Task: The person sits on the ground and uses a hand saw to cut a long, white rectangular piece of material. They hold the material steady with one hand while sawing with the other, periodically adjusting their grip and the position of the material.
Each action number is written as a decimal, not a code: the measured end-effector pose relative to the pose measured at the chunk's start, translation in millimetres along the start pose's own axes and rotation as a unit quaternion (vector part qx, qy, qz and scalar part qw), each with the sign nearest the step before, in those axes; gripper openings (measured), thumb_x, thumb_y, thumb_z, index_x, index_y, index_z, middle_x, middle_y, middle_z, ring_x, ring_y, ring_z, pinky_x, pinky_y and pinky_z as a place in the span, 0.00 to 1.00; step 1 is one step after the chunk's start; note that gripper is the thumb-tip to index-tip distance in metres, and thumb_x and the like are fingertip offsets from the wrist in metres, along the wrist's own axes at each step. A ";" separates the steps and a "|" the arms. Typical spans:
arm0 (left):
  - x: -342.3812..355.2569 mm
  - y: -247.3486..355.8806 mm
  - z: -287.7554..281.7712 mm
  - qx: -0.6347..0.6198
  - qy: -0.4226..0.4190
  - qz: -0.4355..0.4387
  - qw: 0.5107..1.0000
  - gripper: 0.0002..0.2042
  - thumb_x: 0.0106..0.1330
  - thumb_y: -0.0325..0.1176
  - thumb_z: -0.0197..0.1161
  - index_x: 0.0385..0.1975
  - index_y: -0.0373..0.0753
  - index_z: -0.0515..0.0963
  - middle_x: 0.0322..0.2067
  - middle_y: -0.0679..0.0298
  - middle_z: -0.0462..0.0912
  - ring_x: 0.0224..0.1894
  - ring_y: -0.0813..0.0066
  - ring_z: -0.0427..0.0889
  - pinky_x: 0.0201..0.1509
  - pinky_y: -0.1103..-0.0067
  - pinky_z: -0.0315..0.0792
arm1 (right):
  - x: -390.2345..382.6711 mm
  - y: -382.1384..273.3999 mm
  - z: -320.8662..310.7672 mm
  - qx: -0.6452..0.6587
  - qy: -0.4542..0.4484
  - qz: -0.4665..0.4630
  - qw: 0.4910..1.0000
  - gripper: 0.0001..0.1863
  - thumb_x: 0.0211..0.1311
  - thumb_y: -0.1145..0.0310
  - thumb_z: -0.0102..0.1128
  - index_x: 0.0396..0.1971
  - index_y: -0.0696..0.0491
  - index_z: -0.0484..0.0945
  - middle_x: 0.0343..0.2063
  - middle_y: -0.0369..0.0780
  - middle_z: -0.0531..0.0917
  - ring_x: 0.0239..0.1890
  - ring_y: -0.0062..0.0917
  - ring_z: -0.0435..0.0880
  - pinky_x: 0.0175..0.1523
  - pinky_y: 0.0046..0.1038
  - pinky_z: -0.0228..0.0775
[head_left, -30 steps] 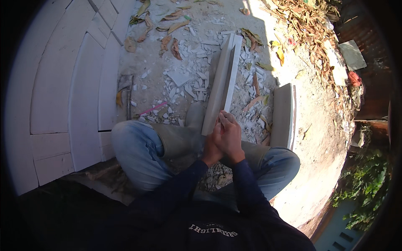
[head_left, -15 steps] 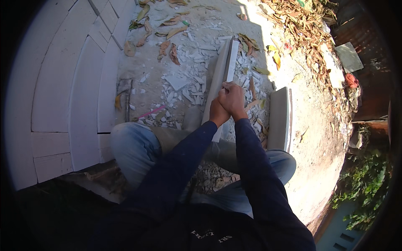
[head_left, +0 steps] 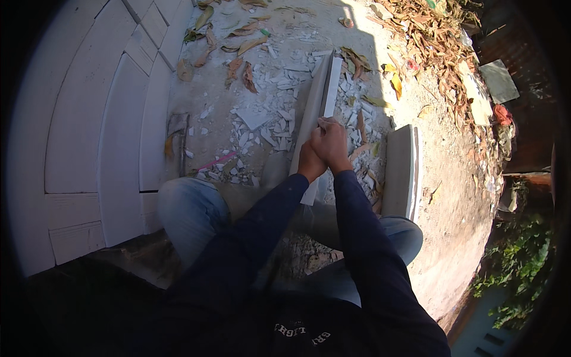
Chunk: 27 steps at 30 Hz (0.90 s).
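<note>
Lengthwise, the narrow, pale slab (head_left: 316, 98) looks dark-striped.

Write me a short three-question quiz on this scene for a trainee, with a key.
1. True or false: the person's right hand and left hand are close together at the long pale piece.

2. Where does the thin pink strip lie in the picture?
A. On top of the long pale piece
B. To the left of the long pale piece
C. To the right of the long pale piece

3. Fill the gap: the crumpled thing at the far right, just below the flat grey square, is coloured ____.

Key: 1. True; 2. B; 3. red
</note>
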<state>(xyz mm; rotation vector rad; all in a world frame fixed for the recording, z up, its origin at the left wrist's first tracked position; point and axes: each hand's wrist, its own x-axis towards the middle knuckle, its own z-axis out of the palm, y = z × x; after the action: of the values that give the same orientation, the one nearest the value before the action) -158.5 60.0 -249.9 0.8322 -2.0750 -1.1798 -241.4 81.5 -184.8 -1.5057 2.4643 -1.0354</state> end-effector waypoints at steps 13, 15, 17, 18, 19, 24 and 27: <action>-46.2 11.5 -15.8 -0.089 -0.024 -0.052 0.994 0.18 0.58 0.34 0.70 0.46 0.33 0.78 0.39 0.43 0.85 0.47 0.42 0.83 0.47 0.60 0.77 | -40.7 -18.0 -2.9 0.018 0.026 0.012 0.999 0.19 0.54 0.73 0.55 0.42 0.67 0.85 0.44 0.55 0.85 0.45 0.48 0.86 0.54 0.38 0.77; -2.0 12.8 -6.8 -0.038 -0.017 -0.056 0.998 0.14 0.57 0.33 0.70 0.39 0.33 0.80 0.37 0.43 0.85 0.45 0.43 0.84 0.46 0.61 0.77 | -2.5 -8.9 -7.1 0.006 -0.010 0.037 0.999 0.19 0.54 0.72 0.55 0.42 0.68 0.84 0.43 0.56 0.85 0.45 0.50 0.85 0.56 0.39 0.76; -15.5 12.8 -5.2 -0.014 -0.008 -0.058 0.998 0.15 0.57 0.34 0.70 0.41 0.32 0.80 0.38 0.44 0.85 0.45 0.44 0.84 0.47 0.61 0.77 | -15.9 -8.7 -4.8 0.010 -0.009 0.032 0.999 0.20 0.54 0.71 0.55 0.43 0.68 0.84 0.44 0.56 0.85 0.46 0.50 0.85 0.57 0.39 0.76; -37.1 12.9 -8.6 -0.018 -0.018 -0.066 0.998 0.15 0.58 0.34 0.70 0.42 0.33 0.80 0.38 0.45 0.85 0.46 0.45 0.84 0.48 0.61 0.77 | -36.1 -11.8 -3.9 0.016 -0.004 0.018 1.000 0.20 0.55 0.71 0.56 0.44 0.67 0.84 0.46 0.56 0.84 0.46 0.50 0.85 0.57 0.39 0.76; -62.3 14.7 -13.2 -0.022 -0.027 -0.075 0.997 0.16 0.59 0.34 0.70 0.44 0.33 0.79 0.39 0.45 0.86 0.47 0.45 0.84 0.49 0.61 0.77 | -59.3 -16.9 -4.9 0.022 0.001 0.005 1.000 0.20 0.55 0.71 0.56 0.45 0.67 0.83 0.47 0.56 0.84 0.47 0.50 0.85 0.56 0.40 0.76; -213.8 57.8 -64.7 -0.120 -0.037 -0.122 0.984 0.30 0.64 0.36 0.67 0.65 0.35 0.65 0.50 0.42 0.81 0.55 0.45 0.81 0.54 0.63 0.76 | -218.1 -72.2 -8.8 0.040 -0.003 0.002 0.999 0.19 0.56 0.74 0.57 0.48 0.67 0.82 0.50 0.54 0.82 0.50 0.50 0.84 0.56 0.42 0.77; -201.2 65.4 -71.3 -0.081 -0.034 -0.093 0.992 0.30 0.64 0.35 0.67 0.65 0.35 0.64 0.51 0.41 0.80 0.55 0.43 0.80 0.53 0.62 0.75 | -197.8 -78.8 -19.3 0.048 -0.008 0.005 0.999 0.19 0.56 0.75 0.57 0.46 0.67 0.82 0.49 0.54 0.82 0.50 0.49 0.84 0.55 0.40 0.77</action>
<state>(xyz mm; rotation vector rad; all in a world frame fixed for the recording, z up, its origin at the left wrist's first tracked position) 5.4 203.4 -200.8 0.9343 -1.9572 -1.4744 -86.7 228.9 -178.1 -1.4655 2.3732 -1.1184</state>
